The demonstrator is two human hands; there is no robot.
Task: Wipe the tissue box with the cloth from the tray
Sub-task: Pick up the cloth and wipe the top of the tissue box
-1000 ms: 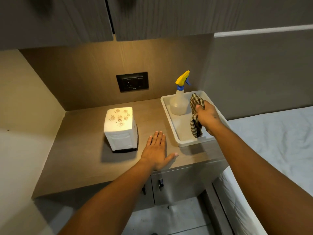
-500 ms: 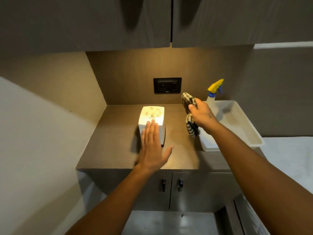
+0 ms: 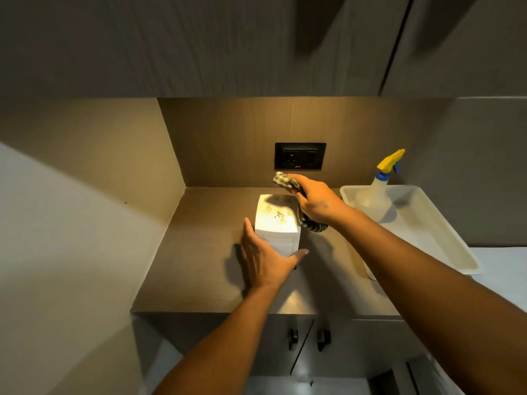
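Observation:
A white tissue box (image 3: 276, 220) with a small floral print on top stands on the wooden counter (image 3: 199, 252). My left hand (image 3: 265, 258) wraps its near left corner, fingers along the left side and thumb across the front. My right hand (image 3: 315, 202) is closed on a checked cloth (image 3: 283, 179), held over the box's far right top edge; one end of the cloth hangs down beside the box's right side. The white tray (image 3: 427, 223) lies to the right on the counter.
A spray bottle (image 3: 376, 192) with a yellow and blue trigger stands at the tray's back left. A black wall socket (image 3: 299, 155) sits behind the box. Wall cabinets hang overhead; cupboard doors with dark handles (image 3: 308, 337) are below the counter. A wall closes the left side.
My right hand carried the cloth from the tray leftward to above the tissue box. My left hand went from flat on the counter to gripping the box's near left corner.

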